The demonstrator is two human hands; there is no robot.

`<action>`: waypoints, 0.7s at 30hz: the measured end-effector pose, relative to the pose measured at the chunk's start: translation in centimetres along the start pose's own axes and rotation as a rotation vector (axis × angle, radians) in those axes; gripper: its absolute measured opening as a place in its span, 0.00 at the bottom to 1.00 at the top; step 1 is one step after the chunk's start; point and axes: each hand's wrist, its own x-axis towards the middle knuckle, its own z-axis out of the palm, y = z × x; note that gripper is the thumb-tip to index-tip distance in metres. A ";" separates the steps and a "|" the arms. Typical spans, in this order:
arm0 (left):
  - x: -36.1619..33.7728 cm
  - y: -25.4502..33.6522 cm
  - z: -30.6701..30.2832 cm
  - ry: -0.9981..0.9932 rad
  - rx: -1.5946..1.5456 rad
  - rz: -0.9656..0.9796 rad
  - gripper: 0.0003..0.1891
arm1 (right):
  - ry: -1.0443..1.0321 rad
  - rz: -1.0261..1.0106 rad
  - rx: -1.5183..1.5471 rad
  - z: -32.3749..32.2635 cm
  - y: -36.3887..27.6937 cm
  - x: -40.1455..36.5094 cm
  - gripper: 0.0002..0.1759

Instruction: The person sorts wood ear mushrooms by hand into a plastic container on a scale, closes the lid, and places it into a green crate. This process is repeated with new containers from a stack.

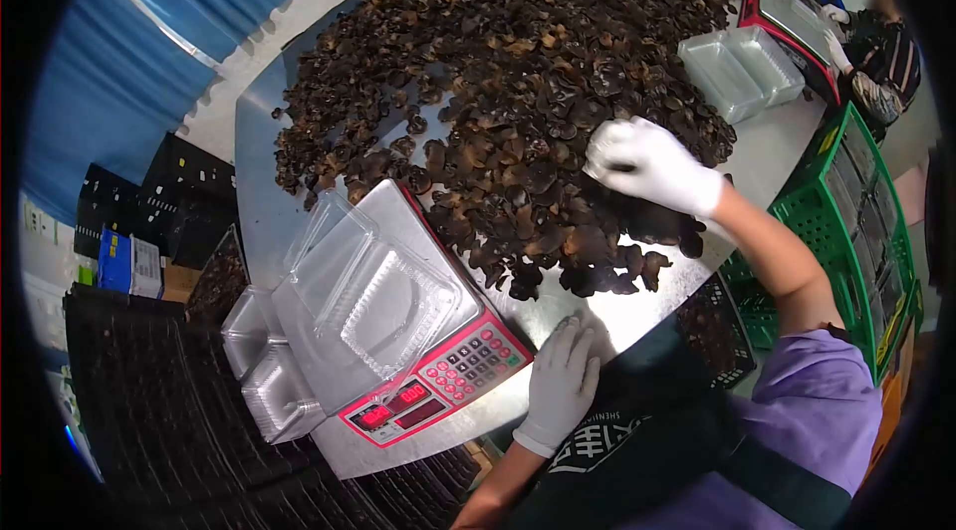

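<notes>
A shiny metal surface (627, 309) bears a broad heap of dark-brown, curled fungus-like pieces (538, 82) under the curled right hand (645, 166); its grip cannot be told. Beside the flat, unladen left hand (564, 381), a red-and-silver electronic scale (468, 371) supports a clear plastic clamshell box (396, 311), seemingly for easy reach.

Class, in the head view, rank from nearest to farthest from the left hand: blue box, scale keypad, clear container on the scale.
1. Scale keypad: near the left hand, picture-left.
2. Clear container: on the scale, farther left.
3. Blue box: picture's far left.
</notes>
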 end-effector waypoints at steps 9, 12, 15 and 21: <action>2.7 0.1 1.7 0.180 -0.095 -0.310 0.52 | -0.460 0.500 -0.972 -7.8 -2.0 -21.6 0.08; 5.0 -2.0 3.3 0.219 0.005 -0.403 0.60 | -0.013 0.451 -0.504 -2.4 -6.6 -16.5 0.24; 7.4 -3.2 3.6 0.128 0.150 -0.463 0.63 | -0.138 0.102 -0.505 3.5 -7.0 -13.9 0.36; 13.0 -3.5 5.5 0.160 0.225 -0.421 0.54 | -0.162 -0.015 -0.442 6.9 1.6 -7.1 0.35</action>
